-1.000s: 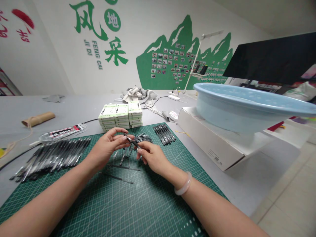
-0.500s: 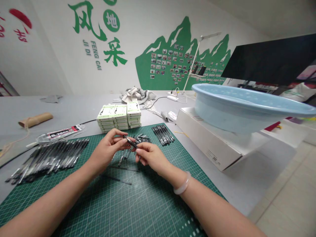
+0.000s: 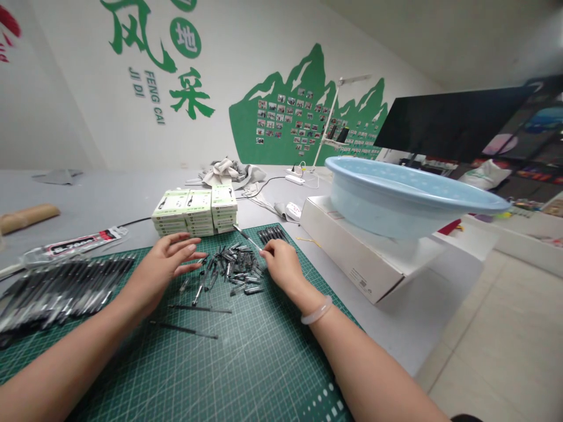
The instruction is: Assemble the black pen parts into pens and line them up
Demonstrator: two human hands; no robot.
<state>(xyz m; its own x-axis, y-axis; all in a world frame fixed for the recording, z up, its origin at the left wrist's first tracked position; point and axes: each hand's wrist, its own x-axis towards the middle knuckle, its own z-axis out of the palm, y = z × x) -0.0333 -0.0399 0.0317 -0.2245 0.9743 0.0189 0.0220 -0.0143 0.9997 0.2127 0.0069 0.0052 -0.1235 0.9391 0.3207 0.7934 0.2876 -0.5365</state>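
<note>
My right hand [image 3: 281,266] pinches a pen [image 3: 247,237] by its lower end, the pen slanting up to the left. Left of it, my left hand [image 3: 173,261] is empty, fingers apart, just above the mat. Between my hands lies a heap of black and clear pen caps [image 3: 240,264]. Two thin dark refills [image 3: 200,309] rest on the green cutting mat [image 3: 246,363] nearer to me. A wide row of pens [image 3: 70,290] lies at the left. Beyond my right hand is a smaller row of pens [image 3: 271,232], partly hidden by that hand.
Stacked green-and-white boxes [image 3: 196,211] stand behind the mat. A light blue basin [image 3: 396,202] sits on a white carton [image 3: 347,252] at the right. Plastic packaging [image 3: 74,245] and a bamboo tube [image 3: 29,218] lie at the left. Cloth [image 3: 229,173] is heaped farther back.
My hands have parted. The left has let go and opened, moving left; the right has moved right with the pen. The cap heap is now more exposed, and the view has turned right.
</note>
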